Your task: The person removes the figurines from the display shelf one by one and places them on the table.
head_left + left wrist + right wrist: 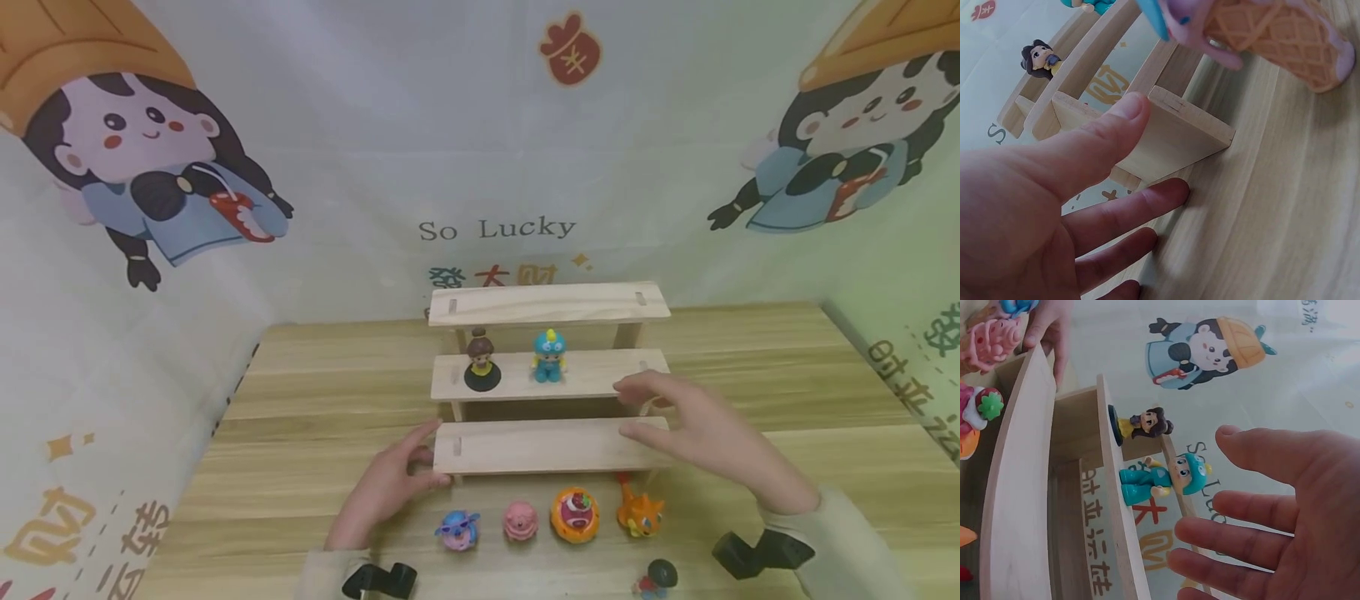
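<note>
A three-step wooden shelf (551, 446) stands on the table. My left hand (393, 483) is at the left end of its lowest step, fingers spread and holding nothing; in the left wrist view the thumb lies by the end panel (1179, 134). Over the shelf's right end, my right hand (686, 421) has its fingers extended with nothing in them. On the middle step stand a brown-haired doll figurine (482, 362) on a dark base and a teal-suited figurine (550, 358). The right wrist view shows the teal figurine (1166, 478) beyond the right fingertips.
Before the shelf lie a blue toy with sunglasses (458, 531), a pink toy (521, 521), a round orange toy (575, 515) and an orange animal toy (640, 512). A small dark-topped figurine (657, 577) is nearer the front. A printed cloth (360, 150) hangs behind.
</note>
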Motion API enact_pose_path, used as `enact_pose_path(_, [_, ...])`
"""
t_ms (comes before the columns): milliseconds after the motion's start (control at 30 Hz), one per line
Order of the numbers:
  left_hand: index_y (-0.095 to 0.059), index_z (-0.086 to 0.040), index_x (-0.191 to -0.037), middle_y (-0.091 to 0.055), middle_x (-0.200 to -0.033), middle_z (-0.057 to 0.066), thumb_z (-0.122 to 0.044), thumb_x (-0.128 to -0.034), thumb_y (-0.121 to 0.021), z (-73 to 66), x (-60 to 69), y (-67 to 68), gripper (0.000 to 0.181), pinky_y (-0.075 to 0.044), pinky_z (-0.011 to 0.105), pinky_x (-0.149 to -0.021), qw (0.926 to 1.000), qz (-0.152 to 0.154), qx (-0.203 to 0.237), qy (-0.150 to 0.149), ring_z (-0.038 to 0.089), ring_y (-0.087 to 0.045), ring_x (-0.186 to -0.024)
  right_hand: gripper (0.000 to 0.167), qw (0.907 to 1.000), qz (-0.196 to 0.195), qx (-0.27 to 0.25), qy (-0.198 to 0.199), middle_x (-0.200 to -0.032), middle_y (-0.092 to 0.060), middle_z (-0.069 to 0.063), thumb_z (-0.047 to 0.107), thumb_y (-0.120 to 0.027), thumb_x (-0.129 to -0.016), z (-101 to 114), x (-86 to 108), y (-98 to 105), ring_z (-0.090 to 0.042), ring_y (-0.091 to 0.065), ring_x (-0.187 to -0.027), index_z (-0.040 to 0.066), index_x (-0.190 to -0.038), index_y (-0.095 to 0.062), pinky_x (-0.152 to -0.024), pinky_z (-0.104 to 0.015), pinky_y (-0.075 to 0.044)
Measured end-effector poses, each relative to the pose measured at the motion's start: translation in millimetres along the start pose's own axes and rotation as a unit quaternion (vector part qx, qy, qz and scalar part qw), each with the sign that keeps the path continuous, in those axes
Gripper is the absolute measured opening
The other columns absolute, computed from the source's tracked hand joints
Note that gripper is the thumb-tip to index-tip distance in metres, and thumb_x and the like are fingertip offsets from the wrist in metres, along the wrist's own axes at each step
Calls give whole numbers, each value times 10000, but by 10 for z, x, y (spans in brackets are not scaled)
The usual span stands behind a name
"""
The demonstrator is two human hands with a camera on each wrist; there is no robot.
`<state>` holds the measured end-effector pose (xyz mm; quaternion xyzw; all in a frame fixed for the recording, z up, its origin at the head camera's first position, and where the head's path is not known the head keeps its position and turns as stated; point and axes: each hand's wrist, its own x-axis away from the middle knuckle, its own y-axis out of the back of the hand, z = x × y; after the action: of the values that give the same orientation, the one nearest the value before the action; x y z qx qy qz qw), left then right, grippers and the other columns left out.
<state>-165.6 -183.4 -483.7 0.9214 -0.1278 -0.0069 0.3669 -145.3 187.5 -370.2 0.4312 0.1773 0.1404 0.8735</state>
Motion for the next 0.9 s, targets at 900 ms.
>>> enact_pose_path(900, [-401,-157,-1450,-711,-1050,42,-298,-739,-786,17,-8,-3,821,-410,577,-1003,10000,29,-4,10,307,-632,-1041,666,9969,-279,-723,117,-1334,-530,-243,118,-698,-863,28,-733,-373,-414,-532,-1195,-21,-1418,-358,-960,-523,-481])
